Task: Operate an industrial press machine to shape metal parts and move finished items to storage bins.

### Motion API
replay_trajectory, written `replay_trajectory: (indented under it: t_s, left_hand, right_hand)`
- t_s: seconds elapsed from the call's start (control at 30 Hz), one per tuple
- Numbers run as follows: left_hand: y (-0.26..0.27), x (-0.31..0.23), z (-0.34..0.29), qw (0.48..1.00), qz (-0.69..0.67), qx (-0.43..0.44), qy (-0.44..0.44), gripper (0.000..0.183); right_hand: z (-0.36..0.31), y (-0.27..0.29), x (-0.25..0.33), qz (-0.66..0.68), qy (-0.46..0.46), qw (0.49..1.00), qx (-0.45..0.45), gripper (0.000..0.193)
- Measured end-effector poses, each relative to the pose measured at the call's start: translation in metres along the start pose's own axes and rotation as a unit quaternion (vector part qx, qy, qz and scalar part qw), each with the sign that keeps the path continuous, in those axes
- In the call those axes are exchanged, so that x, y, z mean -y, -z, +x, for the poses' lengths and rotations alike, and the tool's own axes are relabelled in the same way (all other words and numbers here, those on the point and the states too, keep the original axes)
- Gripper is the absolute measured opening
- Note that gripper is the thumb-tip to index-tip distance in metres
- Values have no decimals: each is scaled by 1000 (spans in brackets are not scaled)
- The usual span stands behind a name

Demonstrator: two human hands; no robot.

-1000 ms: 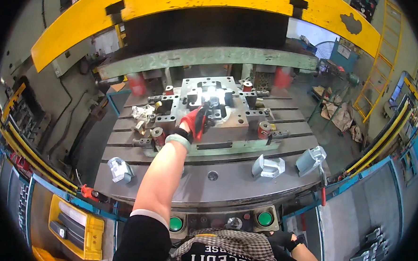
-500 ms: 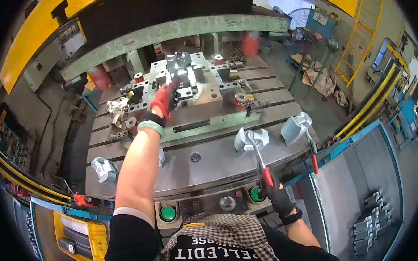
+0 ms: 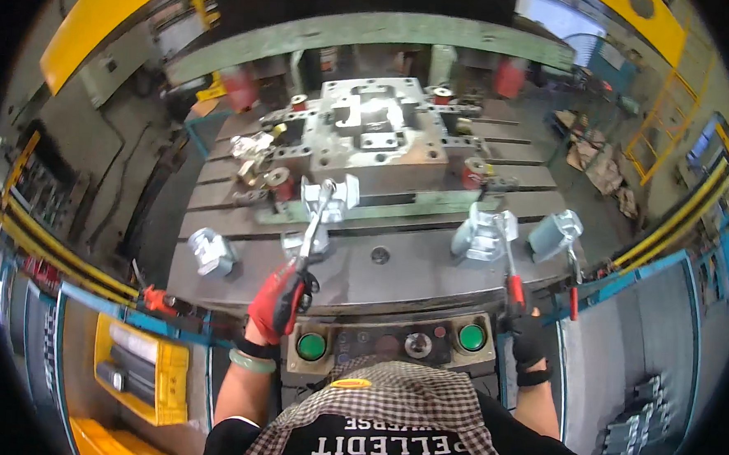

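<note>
My left hand (image 3: 278, 307), in a red and black glove, is closed round long metal tongs (image 3: 313, 231). Their jaws grip a silvery block-shaped metal part (image 3: 343, 195), raised over the front of the press table. Just below it, another silvery part (image 3: 316, 243) is partly hidden by the tongs. My right hand (image 3: 529, 349), dark-gloved, is closed at the handles of red-handled tongs (image 3: 515, 286). The jaws of these meet a silvery part (image 3: 478, 237) on the table. The die block (image 3: 422, 152) lies beyond, its central recess shining brightly.
Similar parts sit at the table's left (image 3: 213, 252) and right; a second pair of red-handled tongs (image 3: 574, 301) leans by the right part (image 3: 554, 236). A control panel with green buttons (image 3: 311, 347) is before me. Yellow bins (image 3: 171, 382) stand lower left, yellow guard bars (image 3: 678, 213) at right.
My left hand has drawn back from the die toward me, bringing tongs with a metal part. Dark pieces seen on the die before are gone from it. My right hand stays at its tongs.
</note>
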State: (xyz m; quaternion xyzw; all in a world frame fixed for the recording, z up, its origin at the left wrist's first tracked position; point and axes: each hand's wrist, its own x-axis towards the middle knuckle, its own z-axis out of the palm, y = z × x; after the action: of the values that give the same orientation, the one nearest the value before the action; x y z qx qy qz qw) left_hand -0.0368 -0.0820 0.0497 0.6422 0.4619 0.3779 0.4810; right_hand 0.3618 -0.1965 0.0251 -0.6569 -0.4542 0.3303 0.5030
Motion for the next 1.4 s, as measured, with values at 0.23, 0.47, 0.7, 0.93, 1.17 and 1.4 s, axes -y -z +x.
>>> replay_trajectory:
  t_s: [0.23, 0.47, 0.7, 0.93, 1.17, 1.4]
  left_hand:
    - [4, 57, -35, 934, -292, -70, 192, 33]
    - [0, 83, -33, 922, -311, -76, 219, 36]
    - [-2, 107, -39, 943, -266, -74, 184, 32]
    - [-5, 97, -58, 939, -296, -56, 166, 37]
    - [-5, 119, -87, 952, -253, -25, 171, 31]
    - [-6, 180, -101, 962, -11, 69, 265, 72]
  right_hand:
    - [33, -28, 30, -206, 208, 956, 15, 40]
    - [92, -91, 79, 118, 127, 976, 134, 39]
    - [203, -169, 117, 33, 96, 988, 115, 35]
    - [245, -211, 135, 36, 36, 991, 122, 32]
    - [262, -211, 138, 51, -25, 971, 232, 30]
    - [170, -129, 10, -414, 423, 771, 234, 45]
